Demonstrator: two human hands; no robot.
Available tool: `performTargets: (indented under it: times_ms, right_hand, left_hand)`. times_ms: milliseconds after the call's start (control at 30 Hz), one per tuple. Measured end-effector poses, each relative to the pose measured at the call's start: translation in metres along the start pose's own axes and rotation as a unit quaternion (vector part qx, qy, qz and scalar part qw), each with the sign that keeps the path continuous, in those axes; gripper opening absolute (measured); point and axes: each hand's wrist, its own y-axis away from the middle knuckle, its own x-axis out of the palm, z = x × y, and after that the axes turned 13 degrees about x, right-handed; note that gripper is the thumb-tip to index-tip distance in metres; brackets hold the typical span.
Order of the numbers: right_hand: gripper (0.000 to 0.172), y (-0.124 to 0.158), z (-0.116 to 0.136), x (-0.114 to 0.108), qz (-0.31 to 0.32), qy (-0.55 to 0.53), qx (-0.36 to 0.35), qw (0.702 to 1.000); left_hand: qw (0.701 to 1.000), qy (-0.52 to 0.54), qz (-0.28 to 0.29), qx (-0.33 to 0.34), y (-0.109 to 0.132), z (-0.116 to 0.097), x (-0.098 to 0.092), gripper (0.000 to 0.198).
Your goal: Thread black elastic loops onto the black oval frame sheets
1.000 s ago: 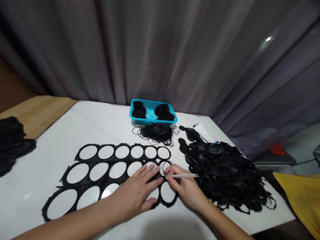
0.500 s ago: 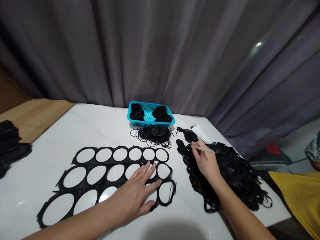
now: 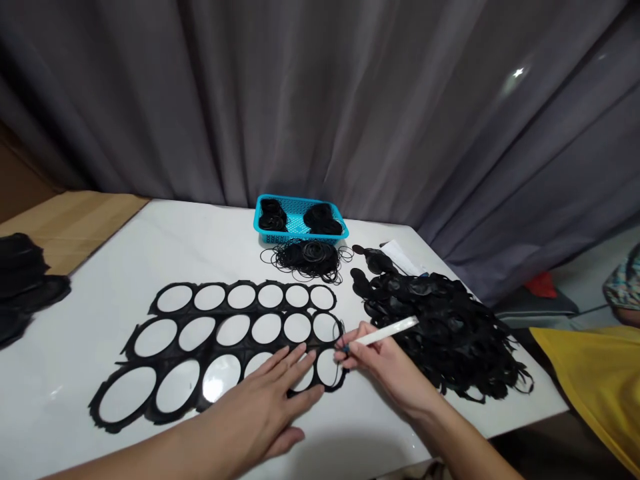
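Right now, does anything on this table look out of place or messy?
The tangle of thin black rings stands out mildly: it lies loose in front of the turquoise basket, its edges straggling outward, whereas the black bundles inside are gathered more compactly.

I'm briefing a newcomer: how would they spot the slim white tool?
On the white table, find the black sheeting with rows of round holes. At its right end, the right hand holds the slim white tool, the one stick among black pieces.

Bare left forearm and bare right forearm, both slim, at the bottom of the frame, taper to an unadorned left hand and right hand with slender fingers.
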Motion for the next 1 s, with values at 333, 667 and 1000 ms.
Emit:
performTargets:
  times_ms: [333, 667, 1000]
  right_hand:
    - [0.016, 0.017, -0.026, 0.022, -0.024, 0.253, -0.085, 0.963]
    - [0.015, 0.018, -0.034, 0.022, -0.052, 0.377, -0.191, 0.905]
    - [0.019, -0.005, -0.029, -0.019, -0.263, 0.456, -0.343, 0.778]
  left_hand:
    - [1.0, -0.001, 0.003, -0.016, 0.002, -0.004, 0.01, 0.06]
    - [1.0, 0.012, -0.016, -0.018, 0.004, -0.003, 0.015, 0.061]
    - [0.999, 0.025, -0.013, -0.031, 0.008, -0.004, 0.014, 0.065]
